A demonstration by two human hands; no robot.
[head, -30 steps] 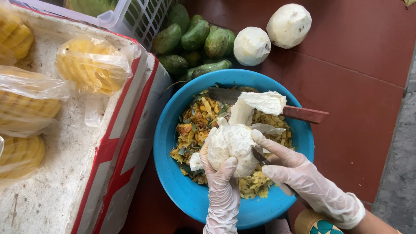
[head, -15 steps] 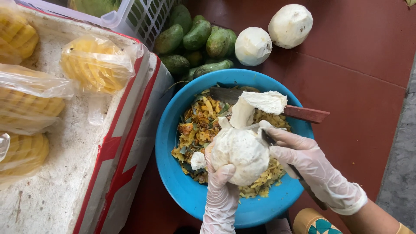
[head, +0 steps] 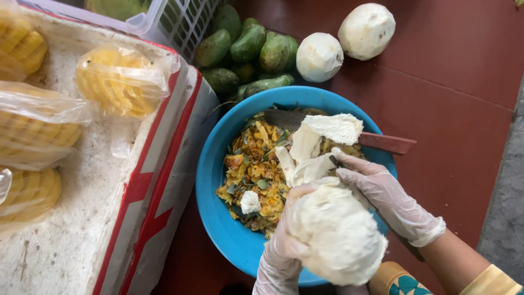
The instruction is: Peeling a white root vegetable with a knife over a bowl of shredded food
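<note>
Dark red floor (head: pixel 458 125). On it: blue basin (head: pixel 218 180), two peeled white coconuts (head: pixel 319 55), green mangoes (head: pixel 248 46). Foam box (head: pixel 82 218) just beside the basin.

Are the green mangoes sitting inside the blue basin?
No, the green mangoes lie piled on the red floor behind the blue basin, which holds peelings and white husk pieces.

Both hands in thin translucent gloves. Left hand (head: pixel 284 248) low in view, palm up, fingers curled and closed in a grip, wrist running off the bottom edge. Right hand (head: pixel 382 191) just beside it, fingers extended leftward, closed in a grip; bare forearm with yellow sleeve cuff angles to lower right
</note>
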